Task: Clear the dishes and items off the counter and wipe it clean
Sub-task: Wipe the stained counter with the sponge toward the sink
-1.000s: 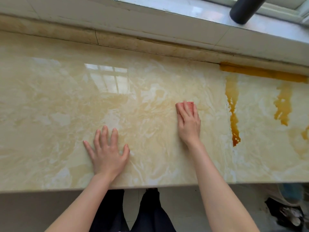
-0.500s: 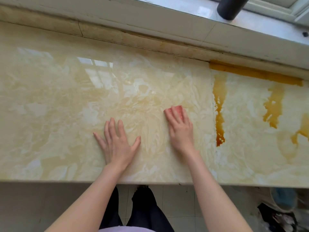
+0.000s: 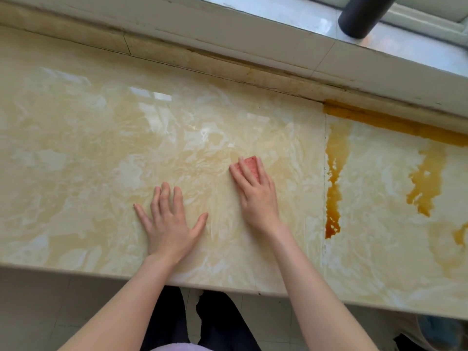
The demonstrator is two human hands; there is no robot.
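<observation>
On the counter [image 3: 76, 153]: a pink sponge [image 3: 250, 163] lay near the middle, partly under the right hand [image 3: 255, 198].
Right hand: fingers straight across the sponge, pressing it down, not curled round it.
Left hand [image 3: 169, 224]: flat on the marble, fingers spread, holding nothing.
Stains [image 3: 334, 178]: brown streaks right of the sponge, apart from it.
Windowsill [image 3: 291, 11]: a dark cylinder [image 3: 364, 16] stood there.

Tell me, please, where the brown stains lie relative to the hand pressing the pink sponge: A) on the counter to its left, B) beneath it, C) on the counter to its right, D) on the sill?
C: the brown stains streak the counter right of the right hand and pink sponge.
</observation>
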